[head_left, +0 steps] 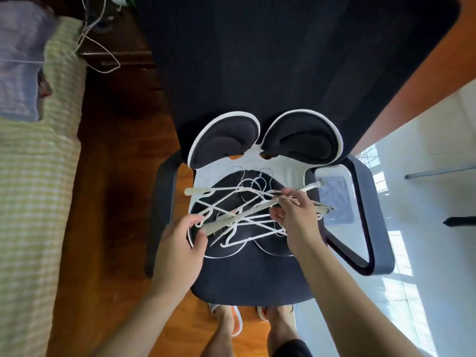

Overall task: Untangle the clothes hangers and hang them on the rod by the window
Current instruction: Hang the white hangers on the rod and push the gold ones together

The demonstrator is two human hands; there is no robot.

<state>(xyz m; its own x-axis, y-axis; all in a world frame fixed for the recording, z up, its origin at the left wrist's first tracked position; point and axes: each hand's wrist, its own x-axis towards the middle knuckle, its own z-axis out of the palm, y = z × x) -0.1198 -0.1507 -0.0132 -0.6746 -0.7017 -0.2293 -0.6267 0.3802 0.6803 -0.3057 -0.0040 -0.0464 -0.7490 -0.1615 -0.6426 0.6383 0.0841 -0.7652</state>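
Note:
A tangled heap of several white clothes hangers [247,215] lies on the seat of a black office chair [247,276], their metal hooks pointing toward the chair's back. My left hand [180,243] holds the lower left end of one flat cream hanger that lies slantwise across the heap. My right hand [293,215] pinches hanger bars at the right side of the heap, its fingers curled round them. The rod by the window is out of view.
A black-and-white posture cushion [291,163] covers the seat under the hangers. A black desk [283,47] stands behind the chair. A bed with a checked yellow cover [31,189] lies at the left. My feet in slippers [252,320] stand below the chair.

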